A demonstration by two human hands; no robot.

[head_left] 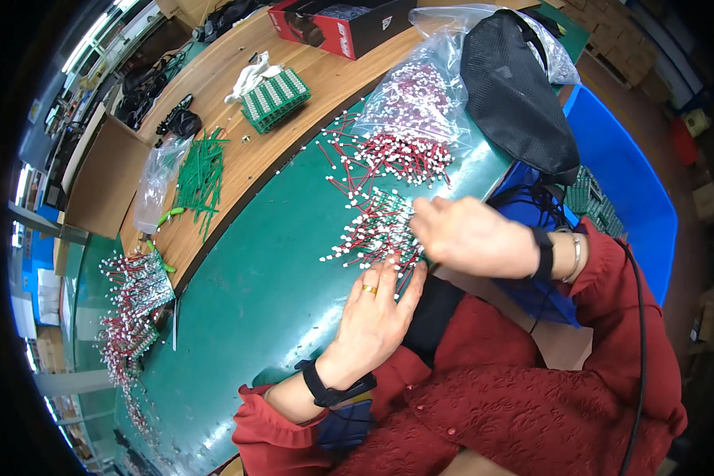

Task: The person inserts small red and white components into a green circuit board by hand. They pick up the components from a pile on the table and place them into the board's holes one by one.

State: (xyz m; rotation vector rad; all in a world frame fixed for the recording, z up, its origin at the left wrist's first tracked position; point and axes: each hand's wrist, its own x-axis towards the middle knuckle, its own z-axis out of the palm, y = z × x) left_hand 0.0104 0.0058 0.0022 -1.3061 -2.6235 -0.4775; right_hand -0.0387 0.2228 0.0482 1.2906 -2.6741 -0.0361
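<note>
On the green table mat in front of me lies a green circuit board panel [389, 208], bristling with short red wires that end in white plugs. My left hand [377, 309], with a gold ring, rests its stretched fingers on the panel's near edge among the wires. At the right edge of the panel, my right hand [472, 238] is closed, its fingers curled together; what is between the fingertips is hidden. Just beyond the panel, a heap of red wires with white plugs [408, 159] spills from a clear plastic bag [420, 95].
Wired panels [139, 293] lie at the left edge. Green wires [202, 170], a stack of green boards [276, 99] with a white glove, and a red-black box [345, 28] are on the wooden top. At right are a black bag [512, 95] and blue bin [635, 182].
</note>
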